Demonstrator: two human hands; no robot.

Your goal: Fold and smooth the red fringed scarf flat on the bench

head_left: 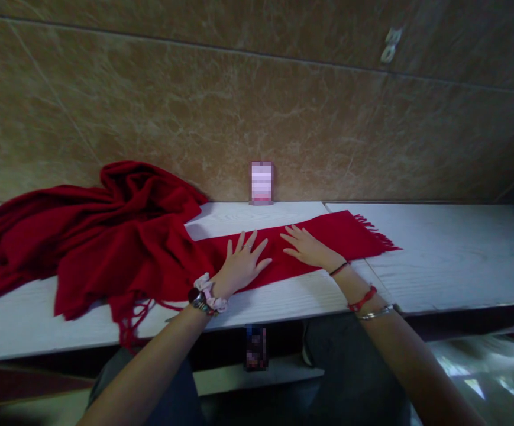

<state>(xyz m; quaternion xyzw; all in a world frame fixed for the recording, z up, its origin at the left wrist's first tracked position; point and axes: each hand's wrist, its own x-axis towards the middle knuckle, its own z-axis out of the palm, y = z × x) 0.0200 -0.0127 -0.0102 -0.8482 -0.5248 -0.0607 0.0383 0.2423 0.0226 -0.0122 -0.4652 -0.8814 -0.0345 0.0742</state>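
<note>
A red scarf (336, 235) lies on a white wood-grain bench top, its right part spread flat and ending in a fringe. The left part is heaped in loose folds, and some fringe hangs over the front edge. My left hand (242, 265) rests flat on the smooth stretch, fingers spread, with a ring on one finger and a scrunchie and watch at the wrist. To its right, my right hand (309, 247) also presses flat on the cloth, fingers stretched out. Neither hand grips the fabric.
A blurred upright phone-like object (262, 183) leans against the brown marbled wall (159, 106) behind the bench top (443, 254). A wall socket (390, 45) sits at upper right. Below the front edge are my knees and a dark blurred rectangle (255, 348).
</note>
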